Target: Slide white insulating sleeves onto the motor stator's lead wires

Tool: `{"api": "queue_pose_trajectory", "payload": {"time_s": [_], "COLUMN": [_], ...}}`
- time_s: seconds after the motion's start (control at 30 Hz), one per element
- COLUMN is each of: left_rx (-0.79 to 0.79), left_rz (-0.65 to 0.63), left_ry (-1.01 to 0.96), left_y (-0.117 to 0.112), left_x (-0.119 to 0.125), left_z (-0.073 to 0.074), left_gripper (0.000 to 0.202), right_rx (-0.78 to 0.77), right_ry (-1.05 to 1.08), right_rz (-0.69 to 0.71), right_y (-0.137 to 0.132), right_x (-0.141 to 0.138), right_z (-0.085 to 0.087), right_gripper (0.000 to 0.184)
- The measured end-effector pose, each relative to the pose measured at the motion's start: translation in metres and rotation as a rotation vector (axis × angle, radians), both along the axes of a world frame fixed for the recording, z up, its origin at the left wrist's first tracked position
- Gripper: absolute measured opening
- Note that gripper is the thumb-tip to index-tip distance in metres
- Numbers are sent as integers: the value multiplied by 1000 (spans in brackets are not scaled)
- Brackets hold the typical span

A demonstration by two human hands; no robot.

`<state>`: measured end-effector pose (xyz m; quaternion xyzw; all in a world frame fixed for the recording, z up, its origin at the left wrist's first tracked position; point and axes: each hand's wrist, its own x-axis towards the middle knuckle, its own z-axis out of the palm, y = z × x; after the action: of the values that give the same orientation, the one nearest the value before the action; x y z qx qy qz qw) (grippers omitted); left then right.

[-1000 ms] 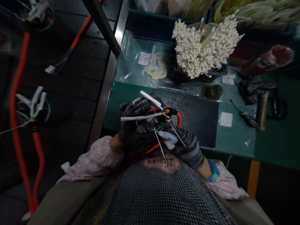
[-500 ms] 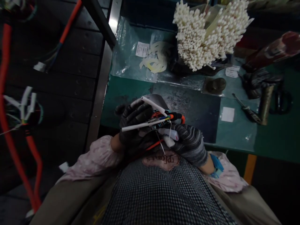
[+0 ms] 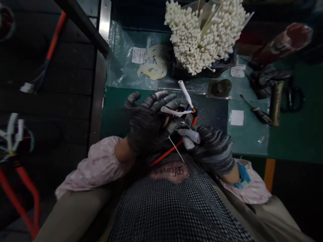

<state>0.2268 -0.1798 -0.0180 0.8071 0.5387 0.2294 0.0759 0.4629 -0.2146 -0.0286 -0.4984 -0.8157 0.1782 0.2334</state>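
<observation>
My left hand (image 3: 150,122), in a dark glove, grips a part that looks like a motor stator (image 3: 179,126), mostly hidden by the fingers. An orange cable (image 3: 194,117) bends at its edge, where thin coloured wires run into white sleeves. One white sleeve (image 3: 185,94) points up and away; another (image 3: 173,111) lies across my left fingers. My right hand (image 3: 212,148), in a striped grey glove, is closed around a small white-handled tool (image 3: 190,135) against the part's near side. A thin white tail, like a cable tie end (image 3: 176,149), hangs below the part.
Beyond my hands, a big bundle of white sleeves (image 3: 204,40) stands on the green bench (image 3: 290,141). Pale yellow strips (image 3: 156,64), a screwdriver (image 3: 257,110), scissors (image 3: 294,99) and a red container (image 3: 290,42) lie around it. More orange-cabled parts (image 3: 17,144) are at left.
The held part has turned, so one white sleeve now stands upward. My left fingers have shifted over it. My right hand with the tool has moved slightly right. The view has also shifted.
</observation>
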Motion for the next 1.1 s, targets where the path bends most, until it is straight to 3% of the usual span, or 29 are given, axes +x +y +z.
{"api": "queue_pose_trajectory", "payload": {"time_s": [0.2,0.37,0.6,0.77,0.97,1.1], "left_rx": [-61,-144,-164,-127,-80,-8], "left_rz": [-26,-68,-54,-61,6,61], "left_ry": [-34,-8,-32,-1,63,137], "left_y": [27,46,59,60,55,37], "left_x": [13,19,25,30,26,17], "left_z": [0,4,6,4,7,9], "left_gripper": [29,23,31,43,56,55], "right_rx": [72,169,170,144,-3,-27], "right_ry": [-22,-16,-157,-108,216,369], "right_rz": [-14,-101,-169,-202,-382,-539], "right_y": [4,12,24,20,11,27], "right_x": [3,10,9,8,29,50], "right_z": [5,-3,-14,-15,-24,-32], "right_gripper": [21,20,27,26,24,24]}}
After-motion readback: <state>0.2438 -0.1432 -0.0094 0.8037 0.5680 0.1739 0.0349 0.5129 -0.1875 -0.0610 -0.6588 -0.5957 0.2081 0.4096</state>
